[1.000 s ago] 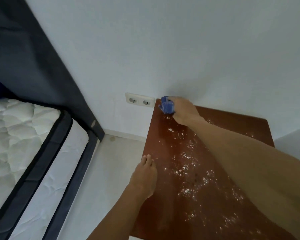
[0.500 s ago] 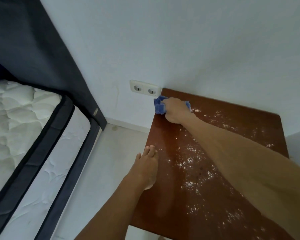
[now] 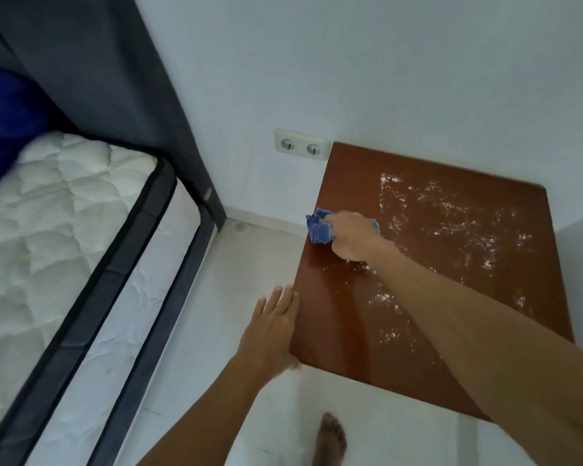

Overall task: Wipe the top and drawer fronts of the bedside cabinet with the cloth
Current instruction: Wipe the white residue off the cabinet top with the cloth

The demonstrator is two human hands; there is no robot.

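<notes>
Five fingers of the right hand [image 3: 352, 235] close on the blue cloth [image 3: 318, 228], pressed on the cabinet top [image 3: 350, 331] near its left edge. The left hand [image 3: 270, 334] lies open at that edge. White powder [image 3: 451, 216] remains to the right; she should probably sweep inward in overlapping strokes, so nothing falls on the floor [image 3: 249, 247]

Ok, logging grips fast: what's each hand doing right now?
Left hand: open, flat against the cabinet top's left edge, holding nothing.
Right hand: closed on the cloth, pressing it to the top.
</notes>
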